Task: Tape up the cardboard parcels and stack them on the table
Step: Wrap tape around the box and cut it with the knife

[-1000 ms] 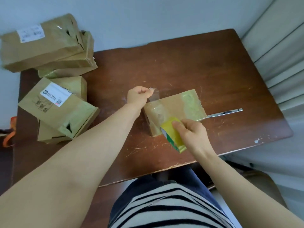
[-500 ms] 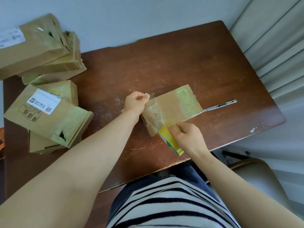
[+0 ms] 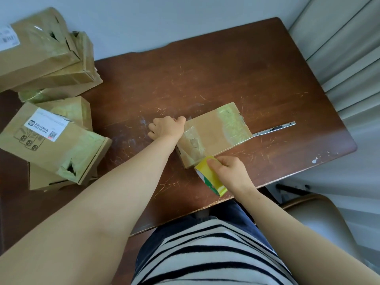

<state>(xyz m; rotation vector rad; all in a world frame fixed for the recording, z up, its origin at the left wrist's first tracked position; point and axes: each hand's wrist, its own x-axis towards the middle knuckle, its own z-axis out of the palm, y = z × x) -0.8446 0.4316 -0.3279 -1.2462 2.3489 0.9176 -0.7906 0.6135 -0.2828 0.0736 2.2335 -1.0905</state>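
flat parcel (image 3: 216, 132): thin rectangular cardboard slab, matte brown, lying flat on the table (image 3: 226, 64) near its front edge, roughly mid-table. glossy, wrinkled clear tape bands cross both ends (greenish sheen at the right end). left hand (image 3: 167, 128) is curled against the parcel's left end, thumb hooked over the top edge, gripping it. right hand (image 3: 231, 173) has its fingers wrapped round the tape roll (image 3: 210, 178), a yellow ring with a green-and-white printed inner face, held on edge against the parcel's near corner. table surface: dark reddish wood, varnish heavily scratched, one pale chip near the right front edge. slim metal utility knife (image 3: 275, 128) lies flat, tip at the parcel's right corner. table left: taped parcels in two heaps; upper pile (image 3: 39, 56) crumpled and torn, lower pile (image 3: 55, 147) topped by a white printed label.
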